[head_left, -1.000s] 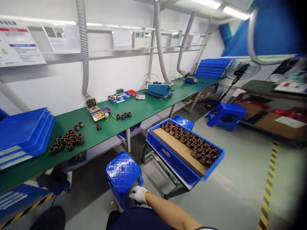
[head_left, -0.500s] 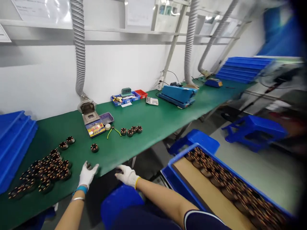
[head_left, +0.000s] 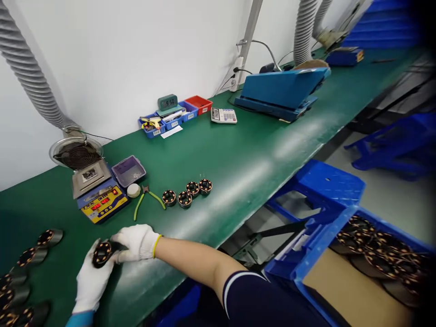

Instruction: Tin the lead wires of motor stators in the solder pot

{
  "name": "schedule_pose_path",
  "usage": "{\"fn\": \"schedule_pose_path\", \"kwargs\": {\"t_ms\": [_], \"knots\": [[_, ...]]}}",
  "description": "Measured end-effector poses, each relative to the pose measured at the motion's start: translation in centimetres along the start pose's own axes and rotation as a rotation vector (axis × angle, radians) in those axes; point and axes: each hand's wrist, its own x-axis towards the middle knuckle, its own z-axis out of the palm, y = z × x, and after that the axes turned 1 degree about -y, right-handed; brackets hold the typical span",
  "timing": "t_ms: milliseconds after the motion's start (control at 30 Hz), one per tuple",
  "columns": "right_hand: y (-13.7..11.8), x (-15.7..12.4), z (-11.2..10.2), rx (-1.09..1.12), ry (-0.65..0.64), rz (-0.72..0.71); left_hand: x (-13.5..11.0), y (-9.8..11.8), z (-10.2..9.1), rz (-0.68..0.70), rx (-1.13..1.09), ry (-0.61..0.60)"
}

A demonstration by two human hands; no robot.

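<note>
– Stator (head_left: 102,252): where is it on your feed?
– Low on the left, over the green worktop (head_left: 238,154) near its front edge, caught between both gloved hands. I see its dark ring, with the copper windings facing the camera.
– And the grip?
– My right hand (head_left: 136,243) reaches across, its fingers folded over the far side of the ring. My left hand (head_left: 90,284) comes up from below, fingers curled against the near rim. So both are pinching the one stator and neither is spread. I cannot tell whether it touches the worktop or sits just clear of it.
– How do you expect it to handle?
– Stiff and dense for its size, I'd judge: a metal core wound with wire. It should not flex, and the cloth gloves ought to hold it without slipping. The windings are the weak part, since thin wire and its coating could scrape or snag. I'd take it by the outer ring, thumb and fingers on opposite sides, and keep off the copper and any loose lead ends.
– What's around it?
– A heap (head_left: 29,256) of the same parts to the left, just beside the left hand. Further back there is a row of four (head_left: 187,193), green-handled cutters (head_left: 148,203) and a yellow-and-blue heater unit (head_left: 100,202). On my right, off the worktop, a blue crate (head_left: 308,250) holds more on cardboard.
</note>
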Motion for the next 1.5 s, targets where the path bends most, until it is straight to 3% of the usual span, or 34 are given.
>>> {"fn": "schedule_pose_path", "kwargs": {"t_ms": [167,300,433,633,867,1033,1133,1167,1233,1333,1433,1500], "knots": [[0.3,-0.1,0.3,0.012,0.034,-0.03,-0.3,0.9,1.6,0.06,0.004,0.048],[-0.1,-1.3,0.3,0.14,0.082,0.17,-0.7,1.5,2.6,0.109,-0.047,0.178],[-0.8,-1.6,1.0,0.389,0.072,0.33,-1.1,0.9,2.8,0.254,-0.147,0.155],[-1.5,-1.2,2.1,0.762,0.226,0.45,-0.9,0.0,2.8,0.31,-0.21,-0.052],[-1.6,-1.7,2.0,0.515,0.325,0.415,-1.0,0.6,1.4,0.195,-0.118,-0.208],[-1.6,-1.8,1.8,0.603,0.311,0.408,-0.9,0.5,-1.6,0.141,-0.248,-0.534],[-1.9,-1.8,1.4,0.58,0.347,0.389,-0.8,-0.2,-4.1,0.141,-0.482,-0.692],[-1.9,-1.8,1.2,0.56,0.366,0.393,-0.8,-0.4,-4.8,0.157,-0.595,-0.677],[-1.8,-1.8,0.9,0.56,0.391,0.419,-0.6,-0.1,-5.5,0.171,-0.808,-0.524],[-1.2,-1.7,0.7,0.642,0.387,0.432,-0.4,1.0,-4.4,0.103,-0.935,-0.357],[-0.9,-1.8,0.9,0.606,0.409,0.396,-0.9,1.9,-2.0,0.069,-0.746,-0.417],[-1.0,-2.0,1.0,0.549,0.407,0.376,-1.3,2.1,-1.1,0.074,-0.568,-0.387]]}}
